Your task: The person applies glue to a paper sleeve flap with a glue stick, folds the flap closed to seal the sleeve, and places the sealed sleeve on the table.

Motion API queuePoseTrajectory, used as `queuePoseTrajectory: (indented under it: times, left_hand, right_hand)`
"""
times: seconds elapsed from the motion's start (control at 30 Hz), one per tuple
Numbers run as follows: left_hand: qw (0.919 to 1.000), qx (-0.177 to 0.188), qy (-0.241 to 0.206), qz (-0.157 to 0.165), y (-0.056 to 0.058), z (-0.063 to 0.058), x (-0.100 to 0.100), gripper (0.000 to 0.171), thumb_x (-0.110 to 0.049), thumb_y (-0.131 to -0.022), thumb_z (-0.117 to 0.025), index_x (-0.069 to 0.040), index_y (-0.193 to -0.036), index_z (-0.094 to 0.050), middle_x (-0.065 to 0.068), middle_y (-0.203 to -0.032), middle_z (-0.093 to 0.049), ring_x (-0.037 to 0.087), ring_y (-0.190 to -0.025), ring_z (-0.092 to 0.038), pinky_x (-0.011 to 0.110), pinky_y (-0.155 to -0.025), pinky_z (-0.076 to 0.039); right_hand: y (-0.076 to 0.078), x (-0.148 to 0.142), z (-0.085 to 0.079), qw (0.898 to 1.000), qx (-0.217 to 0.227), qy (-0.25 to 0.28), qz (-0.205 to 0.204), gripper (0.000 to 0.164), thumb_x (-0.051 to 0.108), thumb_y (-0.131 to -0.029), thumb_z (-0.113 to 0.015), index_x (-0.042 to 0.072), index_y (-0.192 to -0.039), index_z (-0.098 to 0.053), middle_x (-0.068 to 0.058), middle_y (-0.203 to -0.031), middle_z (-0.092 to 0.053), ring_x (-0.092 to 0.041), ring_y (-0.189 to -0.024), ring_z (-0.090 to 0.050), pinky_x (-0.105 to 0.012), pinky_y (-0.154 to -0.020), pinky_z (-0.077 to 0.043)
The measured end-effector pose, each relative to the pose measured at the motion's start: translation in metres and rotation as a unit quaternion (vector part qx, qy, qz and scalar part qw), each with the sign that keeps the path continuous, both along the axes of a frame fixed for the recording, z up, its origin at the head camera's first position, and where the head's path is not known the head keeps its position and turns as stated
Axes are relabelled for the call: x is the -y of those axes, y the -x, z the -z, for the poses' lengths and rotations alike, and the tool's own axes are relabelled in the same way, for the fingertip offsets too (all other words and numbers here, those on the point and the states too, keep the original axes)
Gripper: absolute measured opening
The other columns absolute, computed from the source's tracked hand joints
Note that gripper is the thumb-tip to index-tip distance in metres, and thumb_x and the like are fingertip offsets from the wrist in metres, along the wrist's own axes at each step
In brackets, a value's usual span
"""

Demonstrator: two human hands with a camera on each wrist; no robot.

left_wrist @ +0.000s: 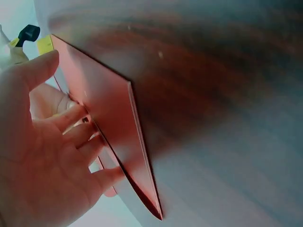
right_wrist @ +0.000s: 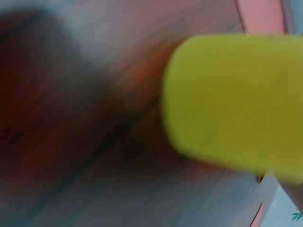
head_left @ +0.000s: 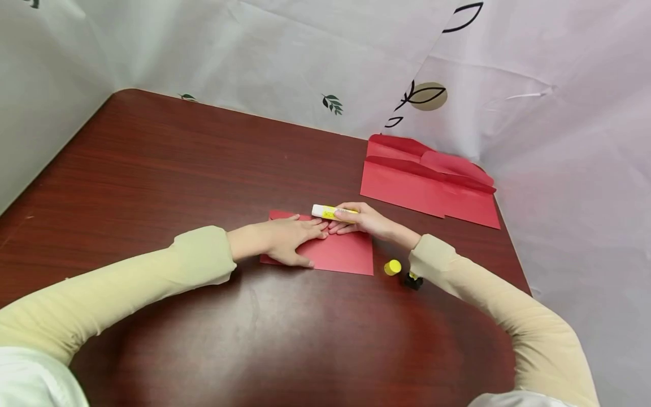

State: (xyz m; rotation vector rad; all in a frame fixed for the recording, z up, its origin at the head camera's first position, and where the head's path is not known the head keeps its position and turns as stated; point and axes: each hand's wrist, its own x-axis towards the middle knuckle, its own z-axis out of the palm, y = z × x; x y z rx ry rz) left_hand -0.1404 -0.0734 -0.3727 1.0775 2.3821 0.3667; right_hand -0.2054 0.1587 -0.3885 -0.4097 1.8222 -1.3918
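Observation:
A red envelope (head_left: 341, 254) lies on the table beneath both hands. My left hand (head_left: 291, 238) presses on its left and upper part, palm down, fingers stretched toward the right hand. My right hand (head_left: 368, 219) holds a yellow glue stick (head_left: 328, 213) across its fingers, white end pointing left, while its fingertips touch the envelope's upper edge. In the left wrist view, the left fingers (left_wrist: 78, 137) reach over the edge of the envelope (left_wrist: 106, 104). Close up in the right wrist view, the yellow end of the glue stick (right_wrist: 232, 104) hides most of the right hand.
A yellow cap (head_left: 393, 267) stands on the brown table (head_left: 203, 152), right of the envelope and beside the right wrist's small black device (head_left: 413, 281). Several red envelopes (head_left: 407, 183) with raised flaps lie at the back right. White patterned sheeting (head_left: 285, 62) hangs around the table.

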Motion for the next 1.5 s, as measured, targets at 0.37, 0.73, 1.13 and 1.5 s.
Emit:
queuePoseTrajectory:
  times: [0.37,0.73,1.13,1.5]
  left_hand:
    - [0.9996,0.014,-0.024,0.008,0.003,0.005,0.009,0.072,-0.045,-0.093,-0.056,-0.014,-0.152,-0.028,0.004,-0.16,-0.021,0.022,-0.15,-0.014,0.052,-0.121,-0.007]
    - [0.9992,0.008,-0.036,-0.016,-0.006,0.003,0.032,0.071,-0.044,-0.093,-0.056,-0.016,-0.152,-0.028,0.003,-0.162,-0.015,0.018,-0.15,-0.013,0.043,-0.122,-0.012]
    - [0.9984,0.005,-0.04,-0.039,-0.012,0.005,0.041,0.074,-0.045,-0.091,-0.058,-0.018,-0.152,-0.028,0.002,-0.161,-0.019,0.025,-0.15,-0.015,0.047,-0.121,-0.015]
    - [0.9969,-0.007,-0.039,-0.068,-0.015,0.006,0.069,0.073,-0.042,-0.093,-0.058,-0.013,-0.152,-0.028,0.008,-0.161,-0.018,0.027,-0.15,-0.014,0.051,-0.12,-0.013]
  right_hand:
    - [0.0,-0.012,0.005,0.998,-0.042,0.006,-0.048,0.035,0.013,-0.1,-0.049,-0.006,-0.129,-0.046,-0.013,-0.105,-0.067,-0.013,-0.094,-0.07,-0.032,-0.089,-0.055]
    - [-0.002,-0.017,0.007,0.998,-0.052,0.003,-0.048,0.036,0.013,-0.099,-0.051,-0.003,-0.13,-0.047,-0.017,-0.11,-0.064,-0.015,-0.096,-0.07,-0.033,-0.091,-0.054]
    - [-0.006,-0.029,0.009,0.999,-0.043,0.02,-0.024,0.039,0.016,-0.099,-0.053,-0.005,-0.13,-0.045,-0.021,-0.114,-0.062,-0.017,-0.099,-0.07,-0.034,-0.092,-0.053]
    - [-0.01,-0.043,0.007,0.998,-0.052,0.023,0.02,0.036,0.009,-0.099,-0.051,-0.007,-0.13,-0.045,-0.019,-0.111,-0.064,-0.014,-0.094,-0.07,-0.033,-0.089,-0.055]
